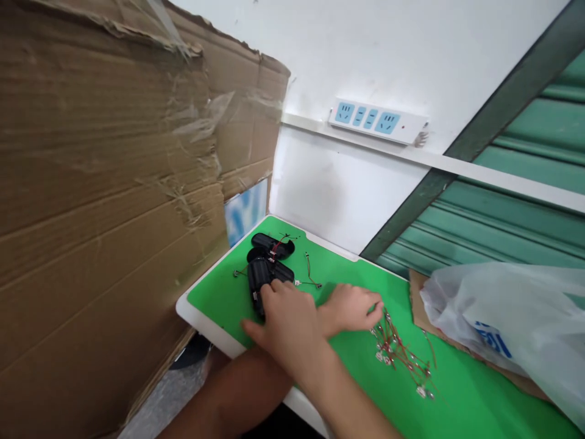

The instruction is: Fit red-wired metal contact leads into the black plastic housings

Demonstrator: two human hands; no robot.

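Observation:
My forearms cross in the head view, the right one on top. My left hand [351,308] reaches out on the right side, fingertips pinched together at the edge of a pile of thin reddish-brown wires [400,353] with small metallic and white ends. What those fingertips hold, if anything, is hidden. Over a black plastic casing [259,280] lies my right hand [287,311], its fingertips touching it and its thumb spread away. Other black casings [273,245] lie behind, one with a red wire. A loose wire [309,268] rests nearby on the green mat.
The green mat [457,390] covers a white-edged table. A tall cardboard box [114,201] rises on the left. To the right are a translucent plastic bag [507,317] and a cardboard piece [418,302]. A power strip [378,121] is on the wall, beside a green shutter [479,225].

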